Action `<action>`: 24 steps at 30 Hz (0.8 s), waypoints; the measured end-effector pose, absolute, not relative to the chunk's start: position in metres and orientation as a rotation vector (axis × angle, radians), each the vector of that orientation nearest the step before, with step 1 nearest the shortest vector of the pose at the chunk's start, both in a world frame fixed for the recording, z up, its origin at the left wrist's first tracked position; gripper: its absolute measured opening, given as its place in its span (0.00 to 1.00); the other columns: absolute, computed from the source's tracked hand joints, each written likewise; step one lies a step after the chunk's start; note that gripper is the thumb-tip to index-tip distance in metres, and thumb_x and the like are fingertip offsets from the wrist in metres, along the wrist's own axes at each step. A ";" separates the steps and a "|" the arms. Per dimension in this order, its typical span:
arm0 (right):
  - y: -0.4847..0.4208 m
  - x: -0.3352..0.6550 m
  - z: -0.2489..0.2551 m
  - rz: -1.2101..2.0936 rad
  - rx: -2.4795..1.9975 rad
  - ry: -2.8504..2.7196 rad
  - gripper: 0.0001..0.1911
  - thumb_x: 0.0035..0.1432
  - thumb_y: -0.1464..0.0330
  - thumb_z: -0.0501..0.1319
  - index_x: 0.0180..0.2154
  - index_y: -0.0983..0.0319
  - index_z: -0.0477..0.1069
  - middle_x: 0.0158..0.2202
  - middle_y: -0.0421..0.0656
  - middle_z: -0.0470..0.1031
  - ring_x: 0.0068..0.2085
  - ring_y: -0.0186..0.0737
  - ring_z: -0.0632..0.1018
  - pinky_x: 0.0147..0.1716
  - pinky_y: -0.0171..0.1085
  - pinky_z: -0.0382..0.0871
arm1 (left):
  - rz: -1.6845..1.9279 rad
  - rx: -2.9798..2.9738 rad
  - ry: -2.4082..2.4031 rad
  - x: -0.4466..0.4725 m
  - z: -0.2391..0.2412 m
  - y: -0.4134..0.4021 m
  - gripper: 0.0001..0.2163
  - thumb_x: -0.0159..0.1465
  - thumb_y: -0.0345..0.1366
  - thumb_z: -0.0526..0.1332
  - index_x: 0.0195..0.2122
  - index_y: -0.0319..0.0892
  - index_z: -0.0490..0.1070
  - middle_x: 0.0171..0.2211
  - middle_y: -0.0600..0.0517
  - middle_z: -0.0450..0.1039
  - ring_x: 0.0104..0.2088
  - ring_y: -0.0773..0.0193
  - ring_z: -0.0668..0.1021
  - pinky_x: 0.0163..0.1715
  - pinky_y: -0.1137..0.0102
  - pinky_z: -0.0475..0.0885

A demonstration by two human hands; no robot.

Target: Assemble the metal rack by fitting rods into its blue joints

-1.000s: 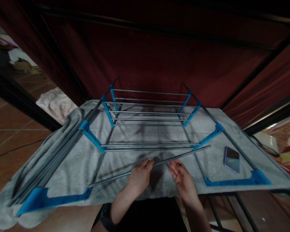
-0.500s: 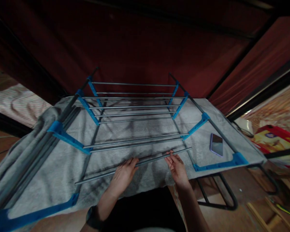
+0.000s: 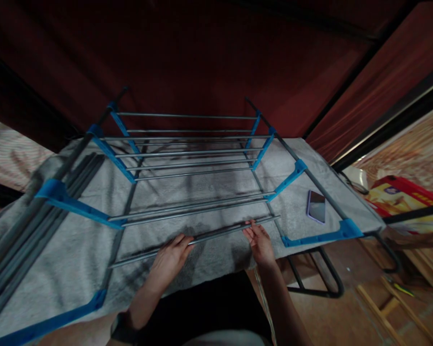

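A loose grey metal rod [image 3: 216, 232] lies slanted across the near part of a grey-and-blue rack frame [image 3: 191, 154] on a grey towel [image 3: 75, 250]. My left hand [image 3: 169, 257] rests on the rod left of its middle, fingers curled over it. My right hand [image 3: 260, 241] touches the rod near its right end with its fingertips. The rod's right tip sits close to the frame's right side rail. Two fitted rods [image 3: 195, 207] run just beyond it.
A phone [image 3: 316, 206] lies on the towel at the right, inside the frame. Blue plastic brackets [image 3: 319, 236] hold the frame's corners. A bundle of spare rods [image 3: 25, 230] lies along the left edge. Dark red curtains hang behind. A red box [image 3: 404, 197] sits at right.
My hands have slid apart along the rod, the right one toward its right end. The view has swung to the right, so the frame sits further left in the picture.
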State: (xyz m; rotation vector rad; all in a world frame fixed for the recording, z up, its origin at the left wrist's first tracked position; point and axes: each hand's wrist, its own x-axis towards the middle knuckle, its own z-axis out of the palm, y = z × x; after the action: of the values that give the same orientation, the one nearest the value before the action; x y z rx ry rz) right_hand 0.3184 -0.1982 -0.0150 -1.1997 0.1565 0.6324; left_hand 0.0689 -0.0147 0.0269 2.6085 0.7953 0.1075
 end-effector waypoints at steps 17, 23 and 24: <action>-0.208 0.346 -0.016 0.569 -1.161 0.246 0.16 0.49 0.57 0.73 0.39 0.55 0.79 0.41 0.43 0.85 0.48 0.45 0.83 0.53 0.45 0.79 | 0.192 2.502 0.759 0.049 0.004 0.004 0.14 0.73 0.45 0.55 0.49 0.48 0.79 0.48 0.47 0.84 0.48 0.52 0.86 0.51 0.60 0.81; -0.212 0.357 -0.020 0.530 -1.210 0.252 0.15 0.48 0.58 0.72 0.38 0.54 0.78 0.39 0.41 0.84 0.47 0.45 0.84 0.51 0.44 0.79 | 0.285 2.408 0.743 0.040 -0.001 0.013 0.11 0.70 0.44 0.57 0.46 0.49 0.77 0.46 0.49 0.84 0.48 0.54 0.86 0.51 0.61 0.82; -0.213 0.359 -0.021 0.521 -1.214 0.259 0.15 0.48 0.57 0.72 0.38 0.54 0.77 0.38 0.41 0.84 0.46 0.45 0.84 0.51 0.44 0.79 | 0.276 2.408 0.737 0.039 -0.001 0.013 0.11 0.71 0.44 0.57 0.45 0.49 0.77 0.45 0.49 0.84 0.47 0.54 0.86 0.50 0.61 0.82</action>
State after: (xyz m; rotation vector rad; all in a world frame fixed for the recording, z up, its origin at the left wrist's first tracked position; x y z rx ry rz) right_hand 0.3585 -0.2125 -0.0206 -1.2135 0.2589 0.5212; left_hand 0.0391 0.0135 -0.0006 2.4076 0.7370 0.2758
